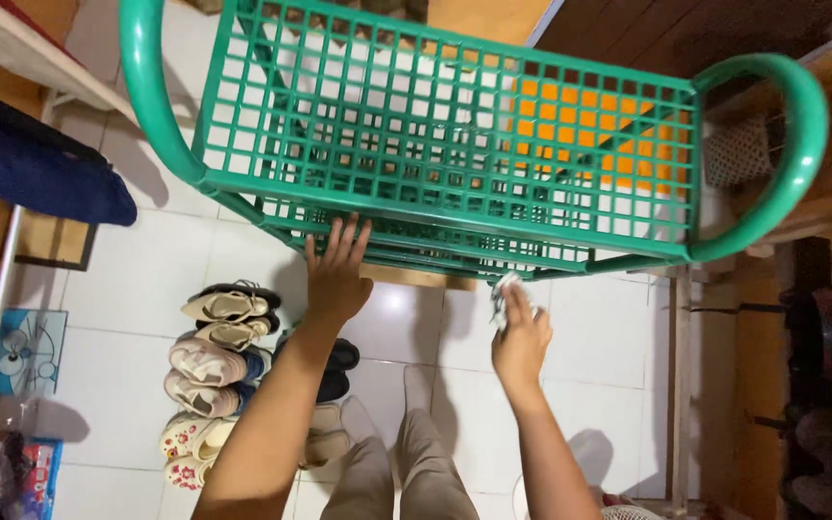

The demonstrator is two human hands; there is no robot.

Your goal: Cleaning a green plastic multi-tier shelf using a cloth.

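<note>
The left hand (336,274) lay flat, fingers spread, against the green rack (455,144). The right hand (520,337) pinched a cloth (503,294) at its lower edge.

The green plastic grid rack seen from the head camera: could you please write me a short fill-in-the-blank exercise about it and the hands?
1. The grid rack with rounded tube ends is coloured ____.
2. The left hand rests with spread fingers against the rack's near ____.
3. The right hand holds a small crumpled white ____ against the rack.
4. On the white tiled floor to the left lie several pairs of ____.

Missing words: green; edge; cloth; shoes
</note>
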